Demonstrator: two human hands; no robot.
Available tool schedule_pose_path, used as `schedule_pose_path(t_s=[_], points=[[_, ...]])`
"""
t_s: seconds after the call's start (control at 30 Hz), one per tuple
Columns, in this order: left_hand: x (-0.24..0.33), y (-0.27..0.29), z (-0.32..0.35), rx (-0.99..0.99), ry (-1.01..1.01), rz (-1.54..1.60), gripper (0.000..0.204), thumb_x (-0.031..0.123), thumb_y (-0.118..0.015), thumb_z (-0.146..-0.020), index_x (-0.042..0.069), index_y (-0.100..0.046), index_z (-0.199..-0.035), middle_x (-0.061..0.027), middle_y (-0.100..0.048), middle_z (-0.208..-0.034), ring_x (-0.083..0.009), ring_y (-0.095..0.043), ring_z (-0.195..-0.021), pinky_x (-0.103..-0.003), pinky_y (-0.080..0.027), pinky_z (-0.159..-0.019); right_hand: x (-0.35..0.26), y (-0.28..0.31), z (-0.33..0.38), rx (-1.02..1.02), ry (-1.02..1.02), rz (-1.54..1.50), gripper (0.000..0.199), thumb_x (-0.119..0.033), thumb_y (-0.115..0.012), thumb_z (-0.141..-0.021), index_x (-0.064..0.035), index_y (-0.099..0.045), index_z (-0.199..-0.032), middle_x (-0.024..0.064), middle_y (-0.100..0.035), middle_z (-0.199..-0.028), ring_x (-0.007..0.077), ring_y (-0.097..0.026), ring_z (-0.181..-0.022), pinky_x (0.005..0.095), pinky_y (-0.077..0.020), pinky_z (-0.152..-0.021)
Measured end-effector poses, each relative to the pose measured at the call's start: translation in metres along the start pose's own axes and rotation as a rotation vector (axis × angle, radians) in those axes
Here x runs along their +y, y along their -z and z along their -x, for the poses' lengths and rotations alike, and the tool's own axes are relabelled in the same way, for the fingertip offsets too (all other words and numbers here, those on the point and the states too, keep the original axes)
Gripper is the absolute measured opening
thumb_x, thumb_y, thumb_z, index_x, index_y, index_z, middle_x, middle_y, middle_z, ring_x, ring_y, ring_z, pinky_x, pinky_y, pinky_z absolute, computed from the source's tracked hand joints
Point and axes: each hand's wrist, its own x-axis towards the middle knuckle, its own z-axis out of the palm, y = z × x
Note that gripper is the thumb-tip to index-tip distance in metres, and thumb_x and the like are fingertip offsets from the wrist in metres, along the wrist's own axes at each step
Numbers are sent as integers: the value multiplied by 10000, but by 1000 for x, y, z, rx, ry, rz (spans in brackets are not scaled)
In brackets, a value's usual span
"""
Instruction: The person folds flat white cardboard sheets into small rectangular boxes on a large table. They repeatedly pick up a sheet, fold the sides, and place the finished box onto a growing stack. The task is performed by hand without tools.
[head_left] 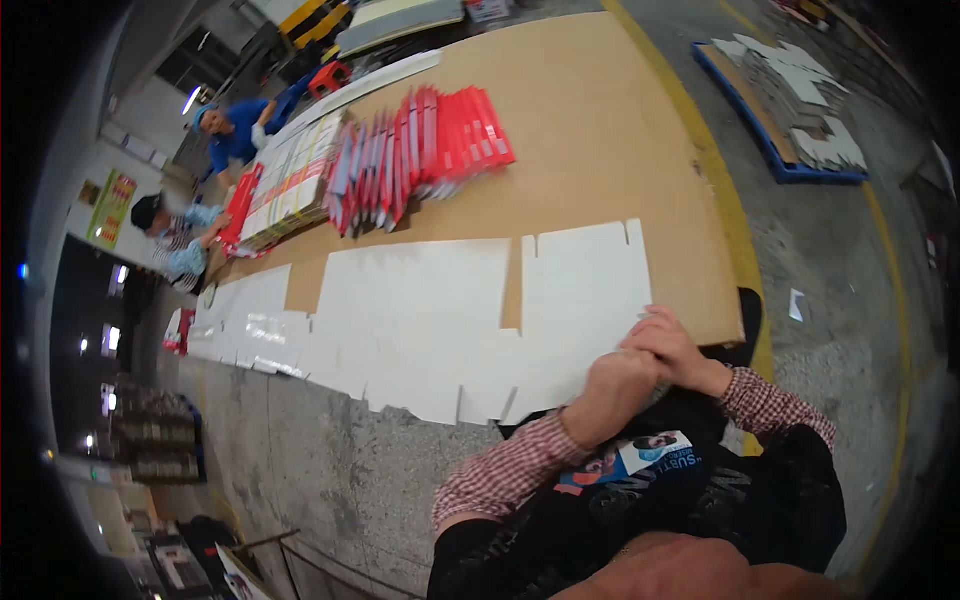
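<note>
A long white die-cut cardboard sheet [415, 320] with slots and flaps lies across the near side of the table, its near edge overhanging. My left hand [617, 393] is closed in a fist at the right end of this sheet, close to my body. Against it, my right hand [668, 347] bends its fingers over the sheet's right corner, meeting the left hand. Whatever is between the fingers of both hands is hidden. Red-and-white checked sleeves cover both forearms.
On the brown-topped table [585, 110] stand a row of red folded packages [430, 140] and bundled pale stacks [295, 180]. Two people, one in a blue top [235, 135], work at the far left. A blue pallet [745, 115] with cardboard cutouts sits on the floor at right.
</note>
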Motion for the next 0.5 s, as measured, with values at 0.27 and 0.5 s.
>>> schedule_pose_path(t_s=[0.27, 0.5], points=[[-7, -119, -3, -287, -162, -129, 1132, 386, -895, -618, 26, -315, -1521, -222, -280, -1593, -432, -331, -1432, -632, -400, -986, 34, 94, 178, -49, -362, 634, 496, -48, -634, -826, -143, -614, -1313, 119, -560, -1397, 284, -460, -1343, 526, -277, -1147], [-19, -122, -13, -166, -226, 27, 832, 280, -798, -761, 94, -420, -1478, -185, -398, -1521, -384, -407, -1373, -539, -369, -1041, 39, 90, 213, -15, -396, 413, 456, -124, -758, -730, -143, -688, -1180, 91, -621, -1238, 263, -561, -1142, 423, -395, -989]])
